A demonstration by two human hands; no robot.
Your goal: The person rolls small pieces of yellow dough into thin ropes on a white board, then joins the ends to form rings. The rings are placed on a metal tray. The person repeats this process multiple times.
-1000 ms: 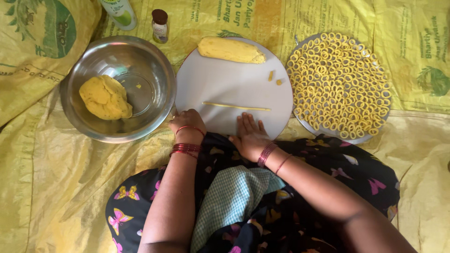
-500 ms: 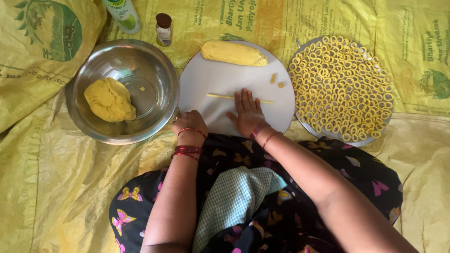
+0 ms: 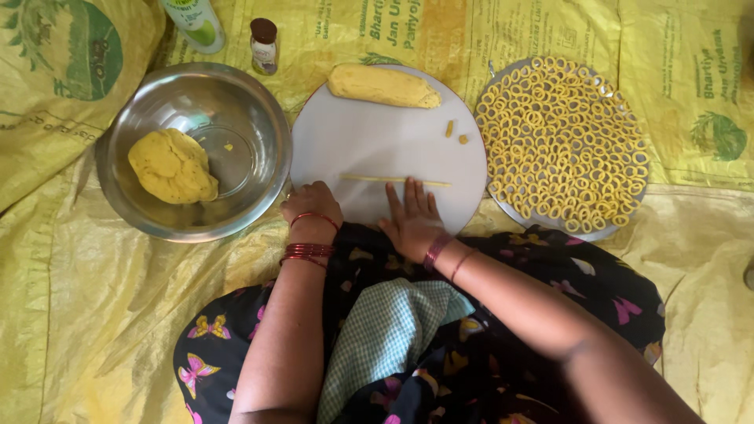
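Yellow printed sacking (image 3: 71,314) spread over floor, filling frame. Centre: round white board (image 3: 345,149), thin rolled dough strand (image 3: 397,180) lying across its lower half. Right hand (image 3: 412,220) flat and open on board's near edge, fingers spread, fingertips (image 3: 408,191) touching the strand at its middle; nothing gripped. Left hand (image 3: 312,210) curled loosely at board's lower left rim, knuckles up, holding nothing visible; whether it presses the rim, cannot tell. Red bangles on both wrists. Upper part of board: thick dough log (image 3: 383,85); two small dough bits (image 3: 455,133) just right of centre. Left of frame: steel bowl (image 3: 251,118) touching the board's edge, yellow dough lump (image 3: 173,166) inside. Right of frame: round tray (image 3: 597,232) packed with small dough rings (image 3: 561,141). Top left: green-and-white bottle (image 3: 192,22) and small brown-capped jar (image 3: 264,45), near each other. Bottom: dark butterfly-print garment with checked cloth (image 3: 385,338) across lap.
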